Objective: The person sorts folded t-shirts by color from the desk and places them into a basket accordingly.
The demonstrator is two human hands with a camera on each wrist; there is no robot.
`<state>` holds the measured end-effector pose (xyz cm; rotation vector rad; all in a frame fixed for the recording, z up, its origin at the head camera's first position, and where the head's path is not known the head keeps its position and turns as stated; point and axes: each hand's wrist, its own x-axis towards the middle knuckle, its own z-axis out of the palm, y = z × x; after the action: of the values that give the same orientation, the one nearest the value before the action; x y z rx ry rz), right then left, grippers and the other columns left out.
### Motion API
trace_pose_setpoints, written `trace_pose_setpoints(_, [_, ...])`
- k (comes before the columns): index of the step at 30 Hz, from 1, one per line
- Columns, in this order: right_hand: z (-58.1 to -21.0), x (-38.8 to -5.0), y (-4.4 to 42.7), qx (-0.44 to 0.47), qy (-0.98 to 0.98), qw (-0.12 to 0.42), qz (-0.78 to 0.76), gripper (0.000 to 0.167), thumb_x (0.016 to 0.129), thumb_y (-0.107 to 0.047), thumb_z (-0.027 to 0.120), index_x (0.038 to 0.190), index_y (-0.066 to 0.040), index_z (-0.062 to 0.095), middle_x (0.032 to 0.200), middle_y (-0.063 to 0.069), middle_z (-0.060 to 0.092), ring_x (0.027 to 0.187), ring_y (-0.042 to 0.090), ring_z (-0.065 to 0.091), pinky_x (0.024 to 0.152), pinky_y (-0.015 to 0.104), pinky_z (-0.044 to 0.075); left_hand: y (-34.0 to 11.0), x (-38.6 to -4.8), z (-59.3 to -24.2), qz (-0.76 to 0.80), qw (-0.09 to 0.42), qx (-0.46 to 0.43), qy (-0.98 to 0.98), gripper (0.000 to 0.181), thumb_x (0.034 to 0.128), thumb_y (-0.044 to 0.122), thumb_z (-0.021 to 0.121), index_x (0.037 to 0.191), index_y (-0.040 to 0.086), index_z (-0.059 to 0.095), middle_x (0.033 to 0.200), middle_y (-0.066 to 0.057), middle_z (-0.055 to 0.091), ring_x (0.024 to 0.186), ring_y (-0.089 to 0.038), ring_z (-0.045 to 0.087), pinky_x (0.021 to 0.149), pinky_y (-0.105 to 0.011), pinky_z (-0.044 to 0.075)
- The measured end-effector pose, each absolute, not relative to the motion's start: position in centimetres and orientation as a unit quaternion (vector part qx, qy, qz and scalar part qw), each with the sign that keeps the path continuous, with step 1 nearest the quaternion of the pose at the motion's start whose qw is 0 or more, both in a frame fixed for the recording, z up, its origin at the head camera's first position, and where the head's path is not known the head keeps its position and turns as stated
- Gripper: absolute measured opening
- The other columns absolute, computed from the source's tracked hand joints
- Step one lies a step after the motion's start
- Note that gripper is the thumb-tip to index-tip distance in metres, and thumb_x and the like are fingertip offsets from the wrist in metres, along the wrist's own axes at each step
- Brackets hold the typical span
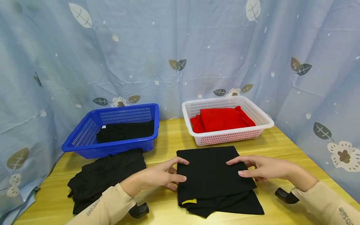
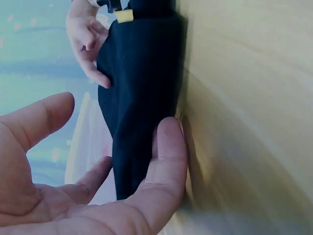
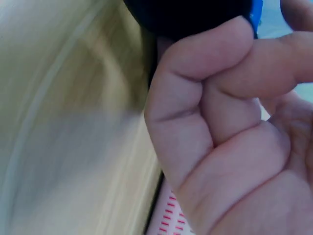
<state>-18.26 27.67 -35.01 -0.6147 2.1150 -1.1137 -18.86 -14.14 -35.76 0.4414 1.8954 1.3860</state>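
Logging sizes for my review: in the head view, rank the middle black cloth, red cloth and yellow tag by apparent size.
1. Middle black cloth
2. Red cloth, farther from the camera
3. Yellow tag

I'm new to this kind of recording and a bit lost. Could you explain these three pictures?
There is no robot here, just a person's bare hands. The wide picture comes from a camera on the head; the two close ones come from cameras on the wrists. On the table lie a folded black cloth, a black bundle to its left, a blue basket holding dark fabric, and a white basket holding red fabric. The left hand is at the folded cloth's left edge, the right hand at its right. Whether either grips it is unclear.
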Motion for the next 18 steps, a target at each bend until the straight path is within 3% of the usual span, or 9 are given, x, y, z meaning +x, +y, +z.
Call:
trace_pose_setpoints(2, [-35.1, -18.3, 27.2, -0.232, 0.803, 0.341, -0.43, 0.053, 0.11, -0.026, 0.062, 0.161, -0.027, 0.048, 0.098, 0.011, 0.051, 0.048, 0.015, 0.032, 0.051, 0.024, 0.038, -13.7, -18.8, -35.9, 0.543, 0.369, 0.175, 0.733, 0.056, 0.1034, 0.023, 0.074, 0.153, 0.022, 0.049, 0.109, -0.014, 0.059, 0.087, -0.02, 0.068, 0.08, -0.032, 0.062])
trace_pose_setpoints(5, [-35.2, -18.4, 26.7, -0.226, 0.795, 0.357, -0.436, 0.053, 0.11, -0.027, 0.062, 0.161, -0.03, 0.048, 0.112, 0.014, 0.055, 0.048, 0.014, 0.031, 0.053, 0.022, 0.039, -13.2, -18.9, -36.0, 0.554, 0.377, 0.172, 0.722, 0.053, 0.1035, 0.022, 0.074, 0.151, 0.022, 0.051, 0.115, -0.014, 0.059, 0.088, -0.018, 0.069, 0.078, -0.028, 0.058])
trace_pose_setpoints(8, [-35.2, -18.4, 26.4, -0.225, 0.788, 0.361, -0.446, 0.053, 0.11, -0.027, 0.062, 0.161, -0.028, 0.048, 0.132, 0.015, 0.053, 0.048, 0.014, 0.032, 0.053, 0.021, 0.04, -12.9, -18.9, -36.2, 0.571, 0.385, 0.168, 0.705, 0.051, 0.1045, 0.018, 0.072, 0.151, 0.018, 0.05, 0.127, -0.015, 0.062, 0.102, -0.02, 0.074, 0.085, -0.029, 0.061])
trace_pose_setpoints(10, [-35.3, -18.3, 26.4, -0.226, 0.782, 0.364, -0.452, 0.053, 0.11, -0.026, 0.062, 0.161, -0.026, 0.048, 0.127, 0.011, 0.056, 0.052, 0.013, 0.038, 0.053, 0.022, 0.039, -12.8, -19.0, -36.4, 0.582, 0.389, 0.17, 0.694, 0.051, 0.1051, 0.013, 0.07, 0.151, 0.014, 0.048, 0.13, -0.015, 0.065, 0.105, -0.021, 0.074, 0.088, -0.031, 0.062])
trace_pose_setpoints(12, [-35.4, -18.4, 26.3, -0.229, 0.779, 0.366, -0.455, 0.052, 0.11, -0.025, 0.061, 0.161, -0.024, 0.048, 0.117, 0.009, 0.06, 0.05, 0.011, 0.037, 0.05, 0.024, 0.036, -12.7, -19.0, -36.6, 0.592, 0.389, 0.172, 0.684, 0.05, 0.1053, 0.009, 0.068, 0.151, 0.011, 0.048, 0.131, -0.015, 0.067, 0.106, -0.021, 0.075, 0.09, -0.034, 0.064])
trace_pose_setpoints(14, [-35.5, -18.4, 26.2, -0.229, 0.777, 0.366, -0.457, 0.052, 0.11, -0.026, 0.062, 0.161, -0.024, 0.049, 0.117, 0.008, 0.062, 0.048, 0.012, 0.035, 0.047, 0.026, 0.033, -12.7, -19.1, -36.8, 0.6, 0.389, 0.175, 0.677, 0.049, 0.1051, 0.005, 0.067, 0.15, 0.008, 0.048, 0.13, -0.016, 0.069, 0.106, -0.022, 0.075, 0.092, -0.037, 0.064])
trace_pose_setpoints(18, [-35.7, -18.3, 25.7, -0.223, 0.785, 0.353, -0.457, 0.05, 0.109, -0.028, 0.064, 0.158, -0.025, 0.053, 0.136, 0.014, 0.058, 0.043, 0.017, 0.022, 0.044, 0.025, 0.027, -12.5, -19.2, -37.1, 0.6, 0.379, 0.179, 0.681, 0.048, 0.1039, 0.003, 0.067, 0.149, 0.007, 0.051, 0.127, -0.014, 0.07, 0.104, -0.022, 0.077, 0.091, -0.037, 0.065])
